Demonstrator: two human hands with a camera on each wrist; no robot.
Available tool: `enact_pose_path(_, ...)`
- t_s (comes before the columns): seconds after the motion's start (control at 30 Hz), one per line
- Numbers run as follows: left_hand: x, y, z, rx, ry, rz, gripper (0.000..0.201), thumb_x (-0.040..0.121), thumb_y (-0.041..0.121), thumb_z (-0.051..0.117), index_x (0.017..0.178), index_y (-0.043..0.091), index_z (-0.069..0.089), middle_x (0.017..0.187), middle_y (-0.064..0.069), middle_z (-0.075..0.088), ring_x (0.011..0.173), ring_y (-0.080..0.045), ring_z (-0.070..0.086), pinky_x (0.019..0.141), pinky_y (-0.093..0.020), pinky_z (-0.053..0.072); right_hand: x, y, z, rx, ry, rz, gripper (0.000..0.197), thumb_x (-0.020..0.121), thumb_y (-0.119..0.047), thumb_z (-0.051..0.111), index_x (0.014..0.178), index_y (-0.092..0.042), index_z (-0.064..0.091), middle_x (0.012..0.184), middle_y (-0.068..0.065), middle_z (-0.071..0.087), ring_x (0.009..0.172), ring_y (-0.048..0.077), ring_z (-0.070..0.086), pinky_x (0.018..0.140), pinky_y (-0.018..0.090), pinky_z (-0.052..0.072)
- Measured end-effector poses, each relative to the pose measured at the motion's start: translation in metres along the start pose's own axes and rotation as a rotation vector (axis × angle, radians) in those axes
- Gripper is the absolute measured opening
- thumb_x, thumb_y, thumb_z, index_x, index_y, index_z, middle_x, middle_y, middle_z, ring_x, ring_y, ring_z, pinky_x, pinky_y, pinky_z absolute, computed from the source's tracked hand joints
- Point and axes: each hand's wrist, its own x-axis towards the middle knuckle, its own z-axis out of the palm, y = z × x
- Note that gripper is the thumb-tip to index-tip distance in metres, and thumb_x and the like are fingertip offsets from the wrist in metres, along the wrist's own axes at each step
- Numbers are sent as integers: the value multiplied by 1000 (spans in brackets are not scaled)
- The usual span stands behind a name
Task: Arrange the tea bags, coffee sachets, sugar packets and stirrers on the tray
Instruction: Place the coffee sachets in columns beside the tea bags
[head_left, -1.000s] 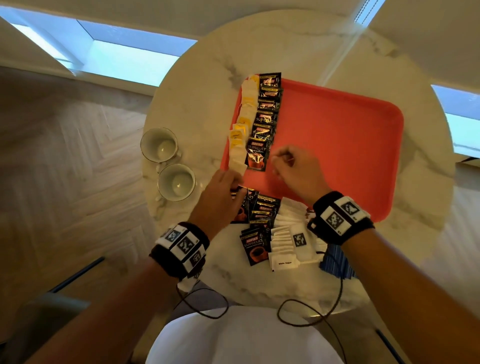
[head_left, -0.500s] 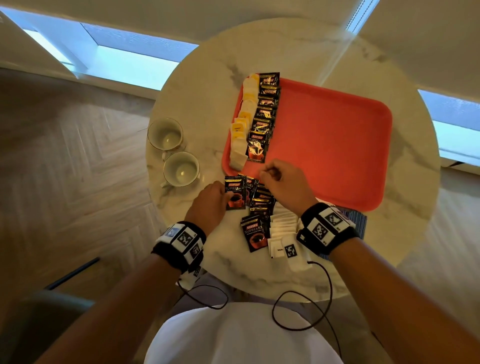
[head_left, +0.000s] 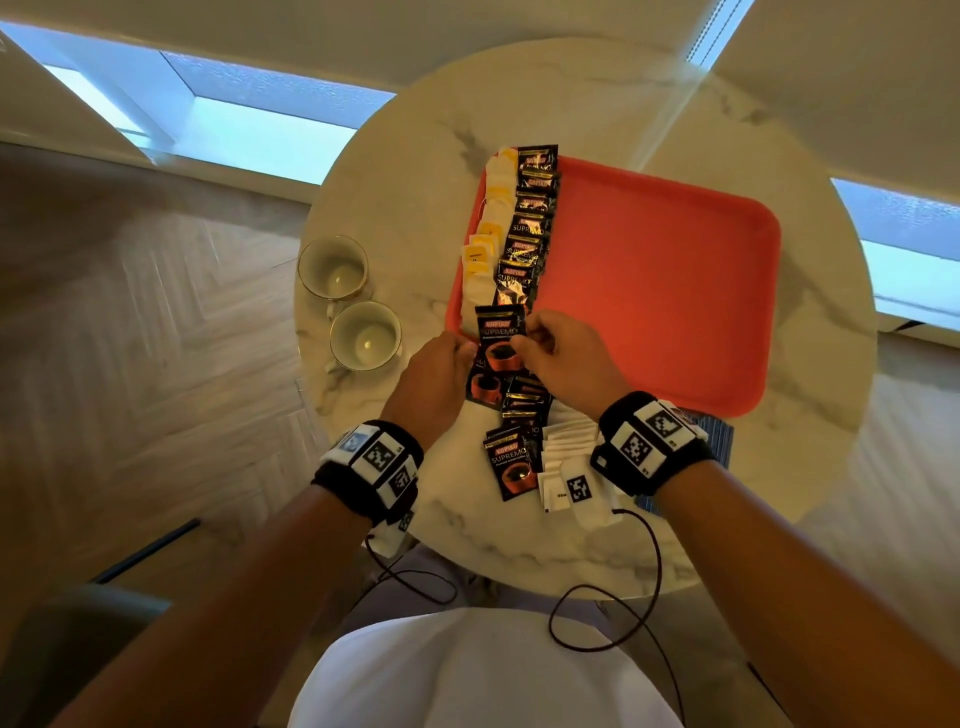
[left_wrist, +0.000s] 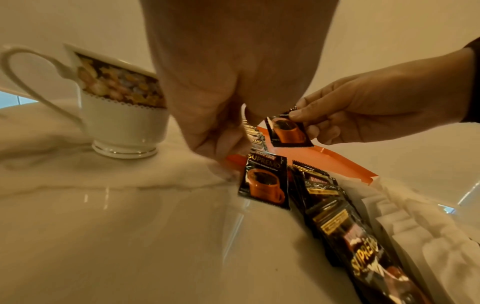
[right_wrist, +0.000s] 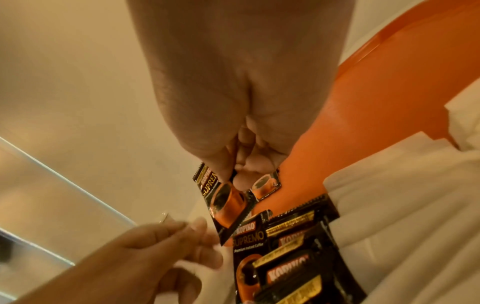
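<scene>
A red tray (head_left: 660, 291) lies on the round marble table (head_left: 415, 197). Along its left side runs a row of tea bags (head_left: 485, 244) and a row of black coffee sachets (head_left: 530, 223). My right hand (head_left: 522, 340) pinches one black coffee sachet (head_left: 500, 335) by its edge above the tray's near left corner; the held sachet (right_wrist: 226, 201) hangs from thumb and fingers. My left hand (head_left: 460, 358) is just left of it, fingers loosely curled, touching another sachet (left_wrist: 265, 181) that lies on the table. More sachets (head_left: 514, 462) and white sugar packets (head_left: 566, 457) are piled nearer me.
Two white teacups (head_left: 332, 267) (head_left: 366, 335) stand left of the tray near the table's edge. A blue striped item (head_left: 719, 441) lies partly under my right wrist. The tray's middle and right are bare. Cables hang from both wristbands.
My right hand has taken a coffee sachet from the pile and lifted it toward the tray's near left corner. My left hand has moved forward beside it.
</scene>
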Motion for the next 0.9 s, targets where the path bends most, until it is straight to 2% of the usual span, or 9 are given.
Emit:
enact_pose_path(0.1,6,-2,10,135,-84,-148,36,103,40,38,95,10,55,94,-11,62,86,-28,58,73,-38,47,0,6,-10,11,46,56,10,96,-20,64,96,-10,65,82,4,69,70,11,62,60,10,45)
enact_pose_path(0.2,10,-3,19,160,-96,-194,31,98,43,49,93,13,57,92,-9,62,85,-27,59,76,-41,51,2,10,-20,50,87,112,9,97,-18,63,97,-10,65,85,4,71,72,12,66,64,20,53)
enact_pose_path(0.27,11,-3,22,171,-106,-199,28,97,41,53,91,14,56,92,-9,61,85,-26,59,75,-42,52,7,14,-25,57,116,134,10,97,-18,63,100,-8,64,86,5,71,73,12,69,63,18,55)
enact_pose_path(0.33,9,-4,21,171,-116,-188,25,97,38,54,89,15,54,90,-8,60,82,-26,59,72,-40,50,15,17,-27,52,135,150,11,97,-17,63,101,-6,64,85,5,71,71,10,68,59,13,51)
enact_pose_path(0.37,7,-5,20,171,-115,-172,23,97,36,54,87,16,52,88,-8,59,81,-26,59,70,-38,48,20,18,-26,48,139,157,11,97,-17,63,100,-6,64,86,6,71,71,11,69,61,15,52)
enact_pose_path(0.53,-1,-12,7,128,-100,-97,18,100,31,51,96,15,58,90,-6,64,84,-25,60,75,-40,49,45,24,-13,2,102,203,13,93,-20,68,95,-9,62,86,13,71,78,27,70,75,44,58)
enact_pose_path(0.6,-3,-16,2,109,-75,-66,21,100,31,51,102,12,61,94,-8,65,86,-25,60,78,-41,50,52,26,-7,6,97,218,14,91,-20,70,95,-9,61,87,14,71,76,26,71,73,43,59)
enact_pose_path(0.7,-3,-17,-4,90,-61,-18,21,101,31,50,101,13,61,92,-7,64,85,-24,59,75,-39,47,59,26,1,38,103,238,14,90,-17,72,91,-13,59,81,12,72,61,11,68,59,28,54)
enact_pose_path(0.9,0,0,-13,76,-53,67,16,103,29,47,98,17,57,88,1,56,80,-18,54,68,-30,38,64,27,7,78,145,265,18,87,-23,76,87,-18,58,74,5,66,74,27,72,70,41,60)
